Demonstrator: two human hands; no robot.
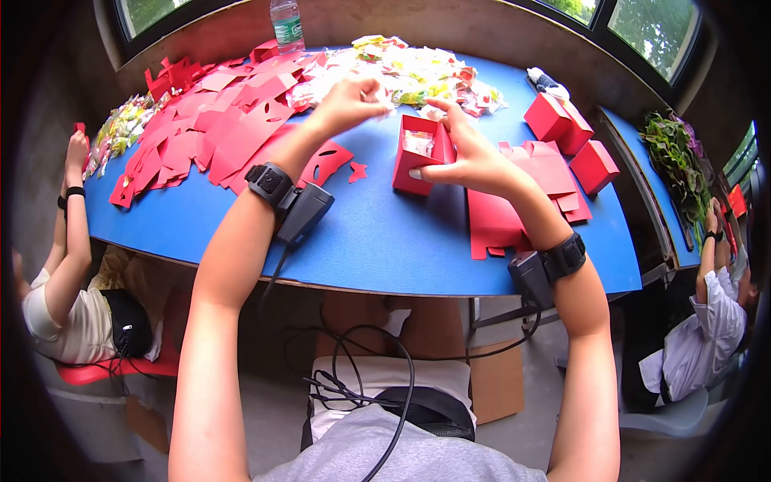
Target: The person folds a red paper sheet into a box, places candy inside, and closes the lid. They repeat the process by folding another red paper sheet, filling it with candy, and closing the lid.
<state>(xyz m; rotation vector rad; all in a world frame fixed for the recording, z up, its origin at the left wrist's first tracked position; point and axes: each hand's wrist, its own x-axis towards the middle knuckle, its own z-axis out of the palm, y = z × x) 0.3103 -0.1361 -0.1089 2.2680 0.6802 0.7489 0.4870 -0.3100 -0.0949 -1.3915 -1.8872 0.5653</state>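
My right hand (475, 157) grips a small red paper box (412, 183) by its side, thumb in front and fingers behind. The box stands open at the top, and a wrapped candy (419, 142) shows inside. To the left of the box, my left hand (347, 103) is raised with its fingers curled together in front of the candy pile (418, 68). Whatever those fingers hold, if anything, blends with the pale wrappers behind. Below my left wrist lies a red card piece with cut-outs (328, 163).
Flat red card pieces (193, 145) cover the blue table's (361, 241) left side. Closed red boxes (548, 117) and folded card (546, 177) lie at right. A water bottle (287, 28) stands at the back. People sit at both sides; cables hang over my lap.
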